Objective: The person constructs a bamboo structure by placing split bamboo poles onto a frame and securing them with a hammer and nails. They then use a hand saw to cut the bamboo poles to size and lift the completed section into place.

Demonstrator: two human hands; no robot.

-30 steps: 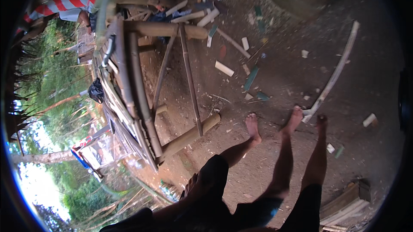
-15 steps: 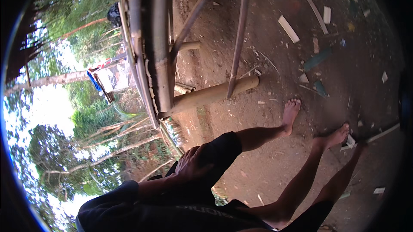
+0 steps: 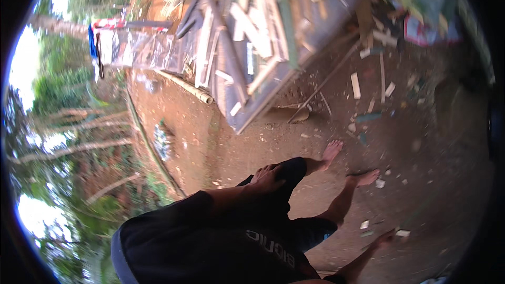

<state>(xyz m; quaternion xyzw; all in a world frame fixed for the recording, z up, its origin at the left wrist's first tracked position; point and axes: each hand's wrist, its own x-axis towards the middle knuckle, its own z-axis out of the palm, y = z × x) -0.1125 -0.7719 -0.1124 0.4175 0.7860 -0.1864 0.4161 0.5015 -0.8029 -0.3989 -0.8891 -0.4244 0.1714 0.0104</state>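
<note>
My left hand (image 3: pixel 267 175) rests over my left thigh near the knee of my black shorts (image 3: pixel 292 171), its fingers spread on the cloth and holding nothing. At the lower right, my right hand (image 3: pixel 386 238) hangs low beside a small pale chip (image 3: pixel 403 233) on the dirt floor. Dark and smeared, its fingers do not show whether anything is in them. Both my bare feet are on the ground, the left foot (image 3: pixel 332 152) farther up the picture and the right foot (image 3: pixel 366 177) nearer my right hand.
A worn wooden table (image 3: pixel 263 113) holds several pale split strips (image 3: pixel 258 31) and a dark pole (image 3: pixel 226 42). Pale chips (image 3: pixel 356 85) and green scraps (image 3: pixel 369 117) litter the dirt. A clear plastic sheet (image 3: pixel 137 50) stands beyond, near trees (image 3: pixel 68 147).
The view has swung, so the tabletop with its strips now shows instead of the bamboo legs. My left hand stays on my thigh. My right hand appears lower in the picture.
</note>
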